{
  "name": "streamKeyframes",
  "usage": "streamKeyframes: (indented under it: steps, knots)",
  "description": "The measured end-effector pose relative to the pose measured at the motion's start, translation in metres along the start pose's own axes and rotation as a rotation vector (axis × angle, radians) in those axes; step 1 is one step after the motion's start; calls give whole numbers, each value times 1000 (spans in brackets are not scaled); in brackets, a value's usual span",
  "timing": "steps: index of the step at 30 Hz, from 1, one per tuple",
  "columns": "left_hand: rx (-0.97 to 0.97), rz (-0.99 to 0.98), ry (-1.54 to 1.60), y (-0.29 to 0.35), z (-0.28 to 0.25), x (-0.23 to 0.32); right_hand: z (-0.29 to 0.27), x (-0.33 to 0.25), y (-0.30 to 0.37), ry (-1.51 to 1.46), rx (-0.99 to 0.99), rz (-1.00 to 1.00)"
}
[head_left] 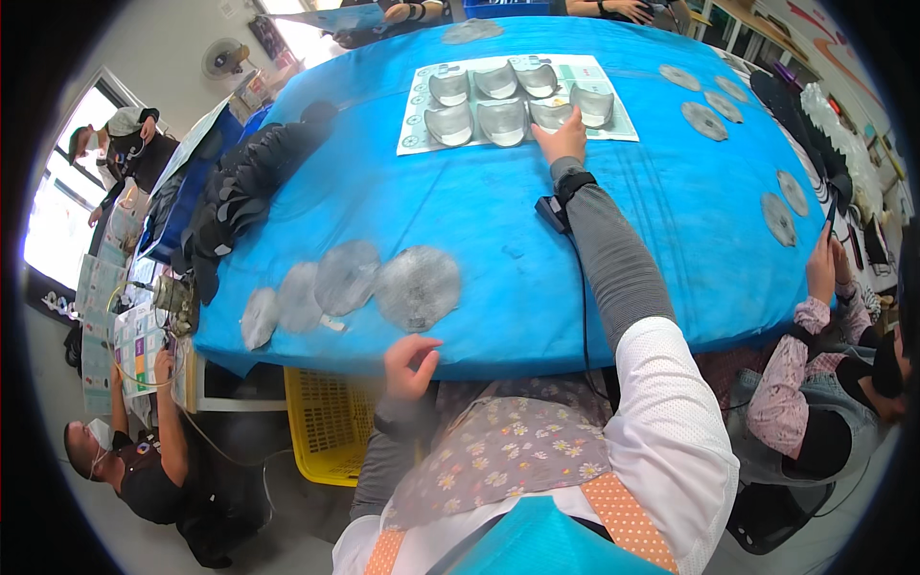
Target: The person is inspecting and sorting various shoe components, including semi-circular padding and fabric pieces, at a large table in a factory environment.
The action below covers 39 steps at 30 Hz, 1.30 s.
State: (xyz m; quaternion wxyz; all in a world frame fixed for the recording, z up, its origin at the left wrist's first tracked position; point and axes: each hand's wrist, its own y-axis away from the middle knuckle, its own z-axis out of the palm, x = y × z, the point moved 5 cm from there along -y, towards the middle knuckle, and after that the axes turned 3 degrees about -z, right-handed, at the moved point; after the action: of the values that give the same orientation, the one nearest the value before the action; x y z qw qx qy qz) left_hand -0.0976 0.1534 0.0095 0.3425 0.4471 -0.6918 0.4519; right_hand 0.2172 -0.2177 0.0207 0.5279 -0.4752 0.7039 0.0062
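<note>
You stand out as one of several workers in a small workshop, with a masked co-worker (149,476) at lower left, grey curved pieces (502,121) in rows at upper center, and dark pieces (244,182) heaped on the blue-covered tabletop (470,211) at left.

Right arm (623,264) outstretched, left grip (406,374) half-curled

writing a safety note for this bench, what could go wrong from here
The right hand might nudge neighbouring curved grey pieces out of line. Its wrist cable could snag on the edge of the blue-covered table. The left hand could brush the nearby grey discs.
</note>
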Motion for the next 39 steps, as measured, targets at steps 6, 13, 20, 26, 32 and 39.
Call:
streamKeyframes:
  steps: [6,13,20,26,32,39]
  knots:
    - [10,3,28,0,2,-1,-40,14,3,-358,-116,252]
    - [82,-292,249,-15,26,16,-134,-23,76,-909,-519,369]
    - [-31,-155,934,-80,103,30,-132,-82,198,-1300,-810,83]
    - [-65,39,1157,-115,98,30,-130,-82,209,-908,-990,-292]
    - [-51,-44,1132,-120,92,25,-128,-84,207,-846,-1003,-330]
    - [-84,-48,1069,-117,92,18,-128,-84,208,-823,-1004,-310]
